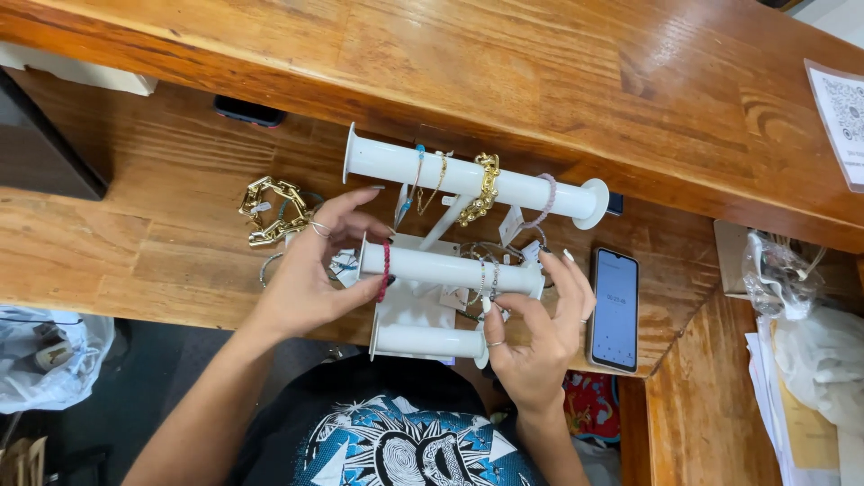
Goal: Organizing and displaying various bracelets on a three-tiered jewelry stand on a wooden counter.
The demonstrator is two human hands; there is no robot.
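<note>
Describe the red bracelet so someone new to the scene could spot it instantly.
On the wooden counter stands a white three-bar bracelet stand. On its middle bar, at the end by the left hand, sits the red beaded bracelet. It is the only red piece; the other bracelets on the stand are gold, pink, blue or silvery.

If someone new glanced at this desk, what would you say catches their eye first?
Most likely the white three-tier bracelet stand in the middle of the wooden desk, with a chunky gold chain bracelet draped over its top bar. Next come the two hands at its middle bar: the left hand by a red beaded bracelet, the right hand at the bar's other end. A dark smartphone lies just right of the stand.
</note>
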